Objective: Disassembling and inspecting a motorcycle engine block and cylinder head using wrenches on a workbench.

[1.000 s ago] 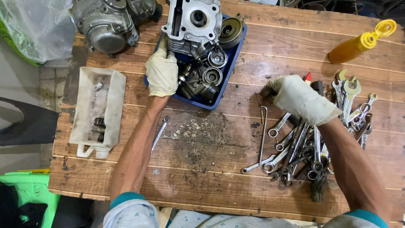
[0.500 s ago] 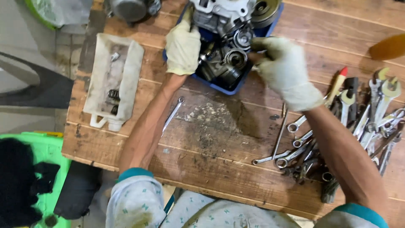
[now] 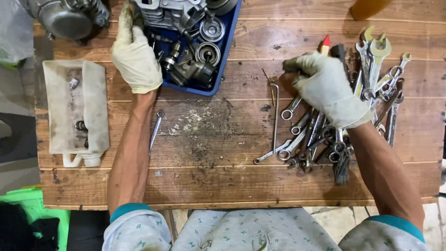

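Observation:
My left hand (image 3: 134, 53), in a dirty white glove, lies curled over the left rim of a blue tray (image 3: 204, 91) full of engine parts, with a grey cylinder head (image 3: 162, 14) at its far end. My right hand (image 3: 325, 86), also gloved, is bent into a loose fist over a heap of spanners (image 3: 302, 139) on the right of the wooden table (image 3: 209, 186). Its fingers curl down at the pile's left edge, and what they hold is hidden. A red-tipped tool (image 3: 326, 42) pokes out just beyond that hand.
A long L-shaped key (image 3: 276, 116) lies left of the pile, and a single spanner (image 3: 156, 128) lies beside my left forearm. At the left stands a white cut-open jug (image 3: 76, 107) with small parts. An engine casing (image 3: 65, 18), an amber bottle (image 3: 369, 7) and a green bin (image 3: 28, 209) sit around the edges.
My right hand reached to the blue tray half a second ago and has come back over the spanner pile. The left hand has stayed on the tray's rim. The view has shifted.

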